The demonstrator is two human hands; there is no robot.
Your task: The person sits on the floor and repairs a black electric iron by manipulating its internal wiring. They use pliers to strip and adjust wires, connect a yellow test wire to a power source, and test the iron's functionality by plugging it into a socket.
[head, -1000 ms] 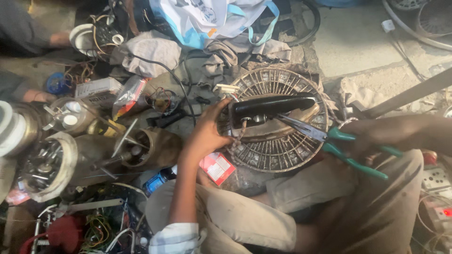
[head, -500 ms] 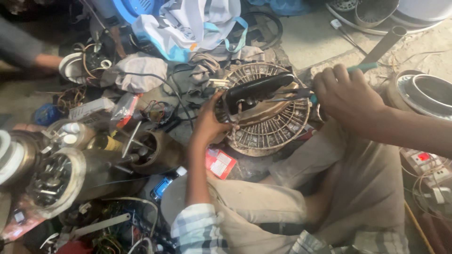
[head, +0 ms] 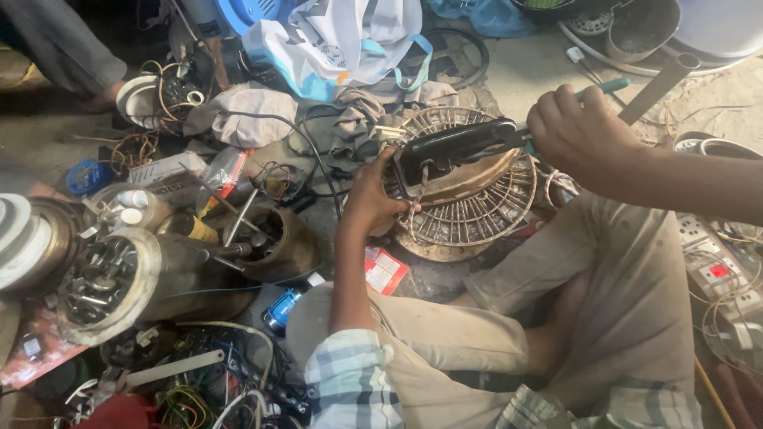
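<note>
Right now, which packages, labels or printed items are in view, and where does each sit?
Red and white printed packet: flat on the floor, beside the left forearm.
White bag with blue trim: crumpled, top centre.
Pale cardboard box: flat, left of centre among wires.
Blue can: lying near the left knee.

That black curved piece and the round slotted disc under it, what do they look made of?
The black curved piece looks like glossy plastic or painted metal; it shines smoothly. The round slotted disc looks like bare metal, dull grey-brown and rusty or grimy, with thin radial slots.

Left hand (head: 373,199) grips black part (head: 457,144); right hand (head: 576,131) holds pliers (head: 608,86).
</note>
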